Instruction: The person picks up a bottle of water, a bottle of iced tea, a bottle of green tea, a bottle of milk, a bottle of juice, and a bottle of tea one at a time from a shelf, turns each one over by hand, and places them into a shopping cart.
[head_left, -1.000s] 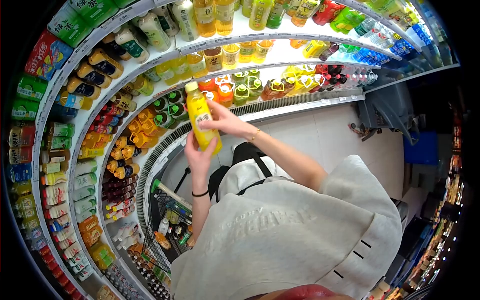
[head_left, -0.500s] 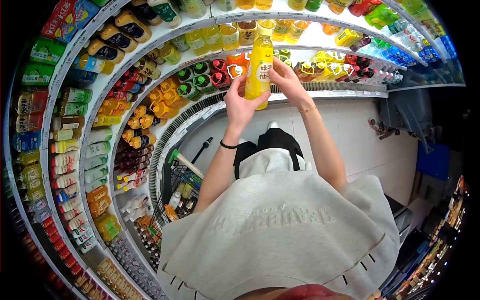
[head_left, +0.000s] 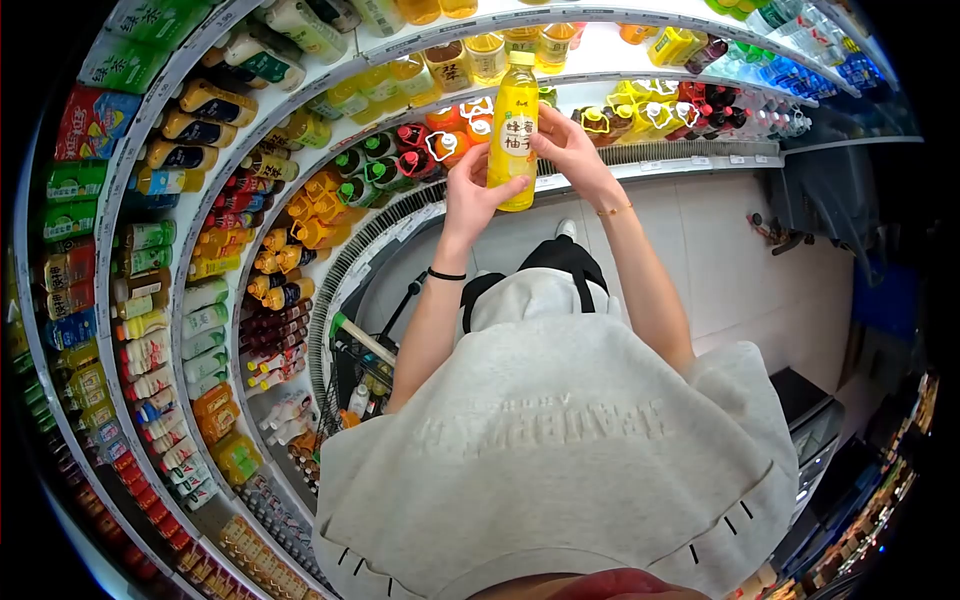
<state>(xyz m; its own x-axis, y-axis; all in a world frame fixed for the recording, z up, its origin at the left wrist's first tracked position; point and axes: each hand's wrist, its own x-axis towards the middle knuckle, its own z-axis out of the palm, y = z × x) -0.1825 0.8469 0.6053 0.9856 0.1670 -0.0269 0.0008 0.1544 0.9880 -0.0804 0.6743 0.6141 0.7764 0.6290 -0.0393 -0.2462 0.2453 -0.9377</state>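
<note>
Both my hands hold one yellow drink bottle point(head_left: 514, 130) upright in front of the drinks shelves. My left hand point(head_left: 468, 195) grips its lower left side, with a black band on that wrist. My right hand point(head_left: 572, 152) wraps the right side and back, a thin gold bracelet on its wrist. The bottle has a yellow cap and a white label with green characters facing me.
Curved store shelves point(head_left: 300, 110) packed with several bottled drinks fill the left and top. A shopping cart point(head_left: 352, 385) with items stands at my lower left. Pale floor tiles point(head_left: 730, 260) lie to the right, with dark equipment point(head_left: 820, 200) beyond.
The bottle was tilted and lower left a second ago. Both hands have raised it, brought it upright and centred it, label toward me. In the last half second it barely shifted.
</note>
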